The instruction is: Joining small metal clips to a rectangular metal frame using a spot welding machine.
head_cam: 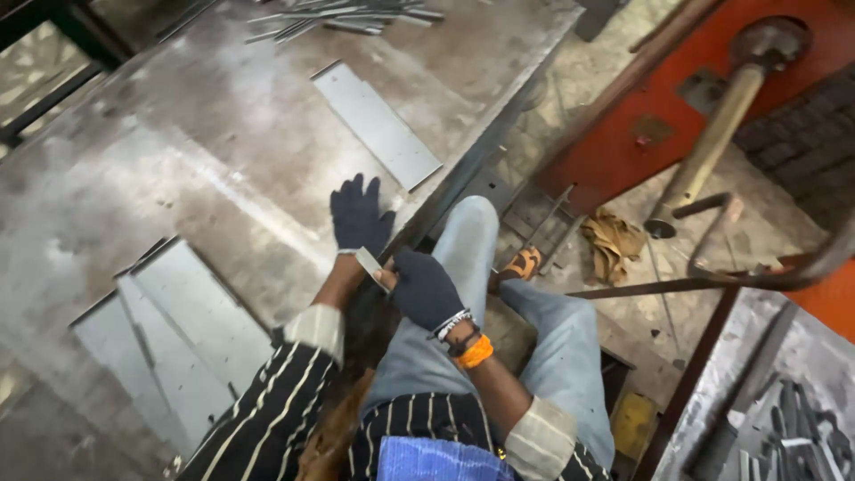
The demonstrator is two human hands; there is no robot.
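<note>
My left hand [359, 214], in a dark glove, lies flat with fingers spread near the right edge of a steel worktable [178, 160]. Against its wrist sits my right hand [426, 287], also gloved, with beaded and orange bands on the wrist. It pinches a small grey metal strip [370, 264] right at the left glove's cuff. My sleeves are black with white stripes, and my knee in light jeans rises beside the table edge.
A long metal sheet [378, 125] lies ahead of my left hand and stacked sheets [178, 330] to its left. Thin rods [347, 18] sit at the far edge. An orange machine [712, 98] with a brass-coloured handle [708, 151], a rag [613, 242] and a bench of metal scraps [793, 428] are to the right.
</note>
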